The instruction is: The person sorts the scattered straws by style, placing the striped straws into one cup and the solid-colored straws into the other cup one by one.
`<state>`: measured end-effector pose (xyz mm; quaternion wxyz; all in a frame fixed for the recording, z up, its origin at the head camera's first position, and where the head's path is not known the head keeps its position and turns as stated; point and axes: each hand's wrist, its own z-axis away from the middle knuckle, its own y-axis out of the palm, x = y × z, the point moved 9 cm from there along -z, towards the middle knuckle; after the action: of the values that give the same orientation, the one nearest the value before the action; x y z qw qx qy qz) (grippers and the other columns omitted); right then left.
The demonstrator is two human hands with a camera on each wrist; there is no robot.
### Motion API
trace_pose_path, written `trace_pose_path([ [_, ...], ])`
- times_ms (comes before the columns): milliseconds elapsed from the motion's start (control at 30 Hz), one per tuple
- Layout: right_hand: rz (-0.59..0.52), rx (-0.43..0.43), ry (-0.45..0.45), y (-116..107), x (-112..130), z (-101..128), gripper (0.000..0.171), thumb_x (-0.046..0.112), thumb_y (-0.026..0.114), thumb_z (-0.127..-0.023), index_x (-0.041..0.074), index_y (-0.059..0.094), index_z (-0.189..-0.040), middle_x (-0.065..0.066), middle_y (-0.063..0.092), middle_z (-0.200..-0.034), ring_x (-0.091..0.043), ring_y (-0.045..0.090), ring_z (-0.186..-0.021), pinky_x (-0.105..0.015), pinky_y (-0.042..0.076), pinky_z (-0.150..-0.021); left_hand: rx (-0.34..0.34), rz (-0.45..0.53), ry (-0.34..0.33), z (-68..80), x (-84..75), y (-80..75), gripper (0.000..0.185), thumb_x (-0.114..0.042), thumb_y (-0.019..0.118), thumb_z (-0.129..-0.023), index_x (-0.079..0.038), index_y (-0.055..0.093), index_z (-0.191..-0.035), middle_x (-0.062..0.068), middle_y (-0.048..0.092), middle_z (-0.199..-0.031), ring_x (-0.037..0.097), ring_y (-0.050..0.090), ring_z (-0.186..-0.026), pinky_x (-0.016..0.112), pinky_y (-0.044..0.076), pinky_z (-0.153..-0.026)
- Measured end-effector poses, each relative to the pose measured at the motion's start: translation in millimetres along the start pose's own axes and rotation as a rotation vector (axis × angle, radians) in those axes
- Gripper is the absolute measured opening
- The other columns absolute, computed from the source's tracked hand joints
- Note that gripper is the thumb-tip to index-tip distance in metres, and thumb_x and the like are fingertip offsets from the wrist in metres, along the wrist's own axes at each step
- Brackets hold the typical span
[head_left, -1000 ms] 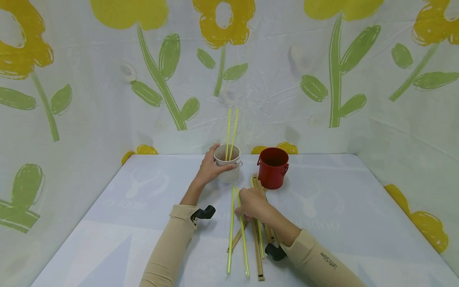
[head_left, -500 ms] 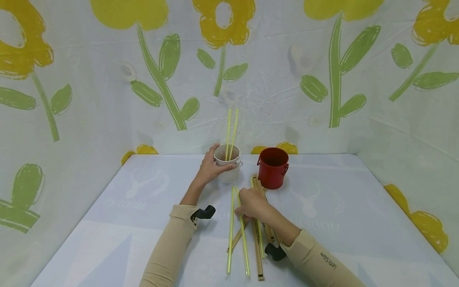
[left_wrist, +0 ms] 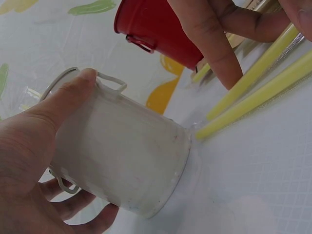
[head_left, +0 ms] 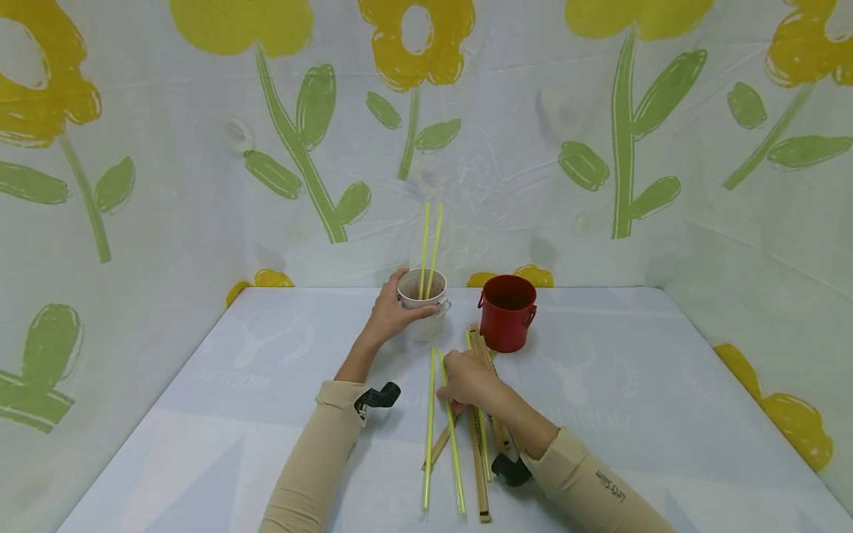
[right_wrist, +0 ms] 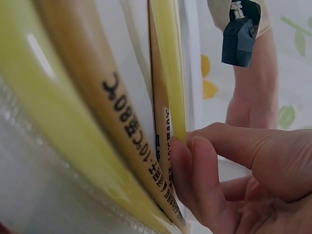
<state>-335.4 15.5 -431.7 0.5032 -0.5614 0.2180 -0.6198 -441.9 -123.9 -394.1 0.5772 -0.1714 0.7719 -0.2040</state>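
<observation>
Your left hand (head_left: 389, 314) grasps the small white metal bucket (head_left: 426, 307) mid-counter; your right hand (head_left: 469, 379) pinches a thin yellow plastic straw (head_left: 454, 444) among flat wooden sticks (head_left: 479, 459) — red metal bucket (head_left: 508, 312) just beside; open counter (head_left: 666, 414) toward both side edges.

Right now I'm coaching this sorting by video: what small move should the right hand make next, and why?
Probably pinch and lift one yellow straw. The right hand has its fingertips on the straws and wooden sticks lying on the table, none raised yet, while the left hand holds the white cup, which already has two straws standing in it.
</observation>
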Motion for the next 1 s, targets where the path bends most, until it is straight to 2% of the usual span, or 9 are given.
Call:
trace_pose_path([
  [200,-0.055,0.015,-0.002,0.6,-1.8,-0.1,0.036,0.016,0.079,-0.083,0.000,0.064,-0.111,-0.007,0.062,-0.066,-0.014,0.064,-0.047,-0.021,0.051,-0.049,-0.002,0.007,-0.003,0.3,-0.4,-0.5,0.102,-0.042,0.085,-0.074,-0.023,0.024,-0.155,0.018,0.041,-0.144,0.035,0.045,-0.131,0.055,0.040,-0.105],
  [433,-0.098,0.036,0.019,-0.3,-4.6,1.4,0.055,0.016,0.078,-0.084,-0.001,0.057,-0.131,-0.008,0.063,-0.074,-0.015,0.066,-0.049,-0.022,0.053,-0.051,-0.001,0.001,-0.008,1.0,0.2,-0.5,0.103,-0.043,0.085,-0.074,-0.025,0.024,-0.155,0.017,0.041,-0.145,0.035,0.045,-0.132,0.056,0.040,-0.105],
  [700,-0.138,0.054,0.010,-2.5,-6.1,1.2,0.053,0.014,0.076,-0.085,-0.001,0.058,-0.132,-0.007,0.065,-0.071,-0.015,0.067,-0.050,-0.024,0.055,-0.054,-0.007,-0.003,-0.007,0.9,-1.5,-0.4,0.102,-0.041,0.085,-0.074,-0.025,0.024,-0.155,0.016,0.043,-0.142,0.034,0.046,-0.130,0.055,0.040,-0.105],
  [1000,-0.225,0.063,-0.048,-9.4,-5.2,2.6,0.055,0.010,0.072,-0.087,-0.003,0.053,-0.137,-0.010,0.071,-0.084,-0.016,0.068,-0.054,-0.025,0.057,-0.059,-0.009,0.000,-0.012,0.9,-0.7,-1.4,0.102,-0.044,0.085,-0.073,-0.026,0.025,-0.154,0.016,0.043,-0.142,0.034,0.046,-0.129,0.056,0.040,-0.104],
])
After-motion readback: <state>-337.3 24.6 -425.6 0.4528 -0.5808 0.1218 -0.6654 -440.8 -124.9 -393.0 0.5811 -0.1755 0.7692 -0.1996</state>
